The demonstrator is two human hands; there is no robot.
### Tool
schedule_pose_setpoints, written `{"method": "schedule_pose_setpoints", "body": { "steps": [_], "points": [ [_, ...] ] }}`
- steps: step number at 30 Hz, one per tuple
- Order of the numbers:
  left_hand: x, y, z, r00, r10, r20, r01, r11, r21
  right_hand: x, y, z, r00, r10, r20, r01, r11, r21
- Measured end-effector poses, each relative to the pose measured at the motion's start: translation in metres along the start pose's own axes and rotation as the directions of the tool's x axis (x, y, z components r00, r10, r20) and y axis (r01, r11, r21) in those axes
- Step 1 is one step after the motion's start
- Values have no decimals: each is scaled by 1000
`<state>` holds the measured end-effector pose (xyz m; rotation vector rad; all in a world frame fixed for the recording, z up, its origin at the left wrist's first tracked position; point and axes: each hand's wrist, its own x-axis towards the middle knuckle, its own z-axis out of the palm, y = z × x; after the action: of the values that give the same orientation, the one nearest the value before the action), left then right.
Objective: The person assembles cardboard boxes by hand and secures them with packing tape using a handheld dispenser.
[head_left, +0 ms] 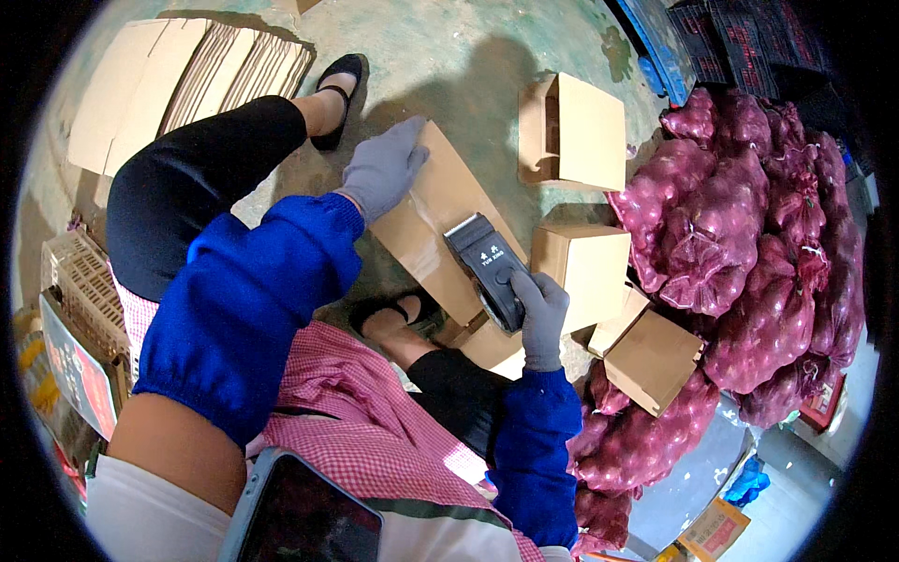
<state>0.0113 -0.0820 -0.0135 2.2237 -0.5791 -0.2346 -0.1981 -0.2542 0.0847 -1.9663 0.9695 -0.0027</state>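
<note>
In a grey glove, my left hand (383,167) grips the far left corner of a tan cardboard box (412,225), its fingers closed along the edge. The box lies tilted between my legs, with a strip of clear tape shining on its upper face. My right hand (541,317), also gloved in grey, is wrapped round a black tape dispenser (489,264). The dispenser rests on or just over the box's right side; whether it touches cannot be made out. Its front end points up and left, toward the middle of the box.
Made-up cardboard boxes (592,131) stand to the right, one lying tilted (653,361). Beyond them are piled red net sacks of onions (716,225). Flattened cardboard (225,80) is stacked at the far left. A plastic crate (84,281) stands left, and a phone (304,515) hangs before me.
</note>
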Motion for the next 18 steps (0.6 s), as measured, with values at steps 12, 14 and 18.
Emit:
{"method": "schedule_pose_setpoints", "body": {
  "steps": [12,14,18],
  "points": [
    [-1,-3,10,999,-24,26,21,992,124,2,-3,0,998,59,26,-60,997,50],
    [5,5,5,983,-137,118,114,976,184,4,-4,-3,997,46,60,-49,997,60],
    [7,12,2,968,-185,170,149,967,207,-3,13,-13,987,66,145,-86,986,141]
  ]
}}
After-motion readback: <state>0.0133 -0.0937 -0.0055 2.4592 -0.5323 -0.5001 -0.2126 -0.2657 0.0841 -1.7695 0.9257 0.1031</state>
